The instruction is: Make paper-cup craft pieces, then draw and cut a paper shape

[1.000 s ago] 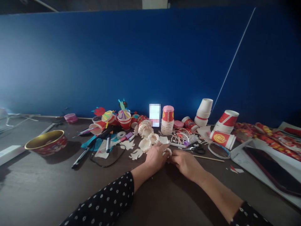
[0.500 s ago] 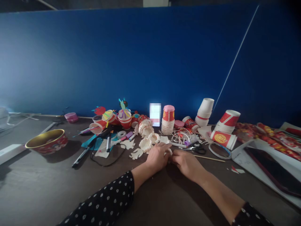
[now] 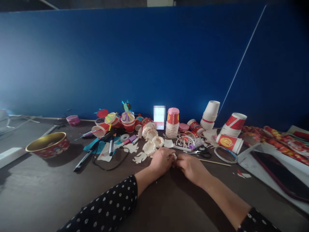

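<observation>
I have both hands, left hand (image 3: 160,161) and right hand (image 3: 190,166), pinched together on a small white paper piece (image 3: 173,156), wrists braced on the worktop (image 3: 48,193) for steadiness.

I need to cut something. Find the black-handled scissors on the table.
The black-handled scissors lie just beyond the right hand, left of the tipped red-and-white paper cup.

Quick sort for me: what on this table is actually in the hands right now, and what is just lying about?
In hand:
- white paper piece, pinched between left hand and right hand

Lying about:
- scissors
- gold-rimmed bowl
- cup stack
- tipped red cup
- tape roll
- black marker
- wooden stick
</observation>
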Demonstrator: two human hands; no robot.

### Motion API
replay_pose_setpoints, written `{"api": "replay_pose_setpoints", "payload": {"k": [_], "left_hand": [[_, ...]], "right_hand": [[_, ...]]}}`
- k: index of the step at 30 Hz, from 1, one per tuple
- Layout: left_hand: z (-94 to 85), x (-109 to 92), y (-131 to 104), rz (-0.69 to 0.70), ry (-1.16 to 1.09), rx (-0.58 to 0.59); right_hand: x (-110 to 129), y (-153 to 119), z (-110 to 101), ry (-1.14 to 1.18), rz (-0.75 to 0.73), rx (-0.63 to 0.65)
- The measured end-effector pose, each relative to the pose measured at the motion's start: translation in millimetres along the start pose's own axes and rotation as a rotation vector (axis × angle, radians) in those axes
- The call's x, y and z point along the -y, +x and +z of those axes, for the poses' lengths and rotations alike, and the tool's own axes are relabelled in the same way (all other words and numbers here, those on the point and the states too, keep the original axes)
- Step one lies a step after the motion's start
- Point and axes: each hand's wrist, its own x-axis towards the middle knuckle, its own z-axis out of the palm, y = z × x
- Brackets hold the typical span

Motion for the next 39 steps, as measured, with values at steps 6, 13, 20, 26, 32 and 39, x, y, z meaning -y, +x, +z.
{"api": "replay_pose_setpoints", "payload": {"k": [6, 13, 20, 26, 32, 39], "left_hand": [[-0.1, -1.1, -0.9, -0.011, -0.022, 0.003], [-1.3, 0.5, -5.6, -0.191, -0.083, -0.070], [-0.6, 4.3, -4.3, -0.297, -0.248, -0.145], [-3.6, -5.0, -2.8, -0.381, -0.431, -0.209], [1.6, -9.1, -2.7, -0.447, -0.610, -0.206], [6.2, -9.3, -3.6, -0.416, -0.762, -0.152]], "right_hand": [[1.0, 1.1, 0.6, -0.031, -0.015, 0.003], [2.0, -0.9, -1.2, -0.029, -0.016, 0.011], [-1.7, -4.7, -4.0, 0.176, 0.065, -0.212], [-9.2, -3.7, 3.6, 0.526, 0.352, -0.335], [-5.5, -0.9, 9.8, 1.018, 0.512, -0.180], [0.1, 0.4, 6.7, 1.133, 0.510, -0.174]]}}
